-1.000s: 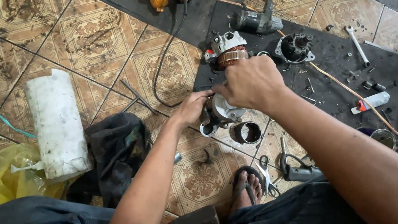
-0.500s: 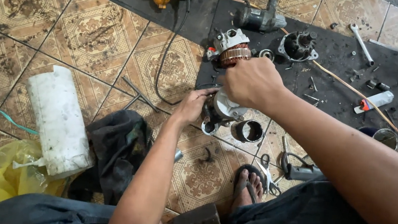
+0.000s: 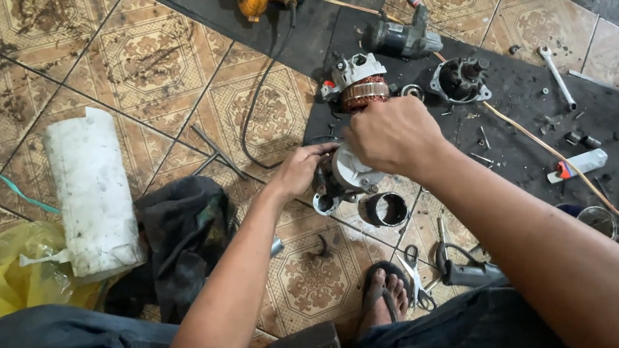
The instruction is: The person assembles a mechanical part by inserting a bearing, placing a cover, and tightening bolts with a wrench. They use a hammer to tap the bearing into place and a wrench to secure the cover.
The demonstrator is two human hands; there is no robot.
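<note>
Fingers of your left hand (image 3: 300, 171) grasp the grey motor housing (image 3: 347, 172); your right hand (image 3: 391, 134) clenches over its top, copper-wound armature (image 3: 362, 87) at twelve o'clock.

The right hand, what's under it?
Under the right hand sits a pale round motor housing, steadied from the side by the left hand. Whatever the right hand's fingers grip on top of that housing is covered, so I cannot tell.
</note>
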